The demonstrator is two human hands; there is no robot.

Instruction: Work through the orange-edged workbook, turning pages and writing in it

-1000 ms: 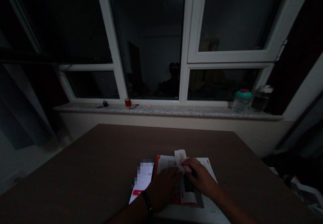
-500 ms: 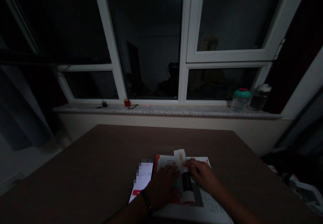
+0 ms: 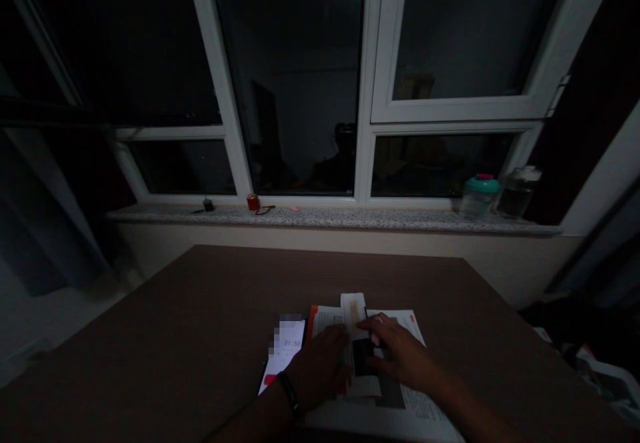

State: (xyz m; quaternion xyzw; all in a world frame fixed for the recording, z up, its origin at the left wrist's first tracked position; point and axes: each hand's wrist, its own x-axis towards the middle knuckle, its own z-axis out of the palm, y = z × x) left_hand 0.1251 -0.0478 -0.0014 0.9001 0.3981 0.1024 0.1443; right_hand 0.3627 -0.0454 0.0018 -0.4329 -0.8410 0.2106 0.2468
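Lying between hands (image 3: pixel 321 368) (image 3: pixel 400 353): paper strip (image 3: pixel 362 356), seemingly touching both.

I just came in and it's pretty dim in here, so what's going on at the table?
Someone is handling a folded strip of paper on top of a printed page. Their left hand is at its left edge and their right hand at its right side, fingertips on the paper. A lit phone showing 01:50 lies on the table, left of the page. It's too dark to tell how firmly either hand grips.
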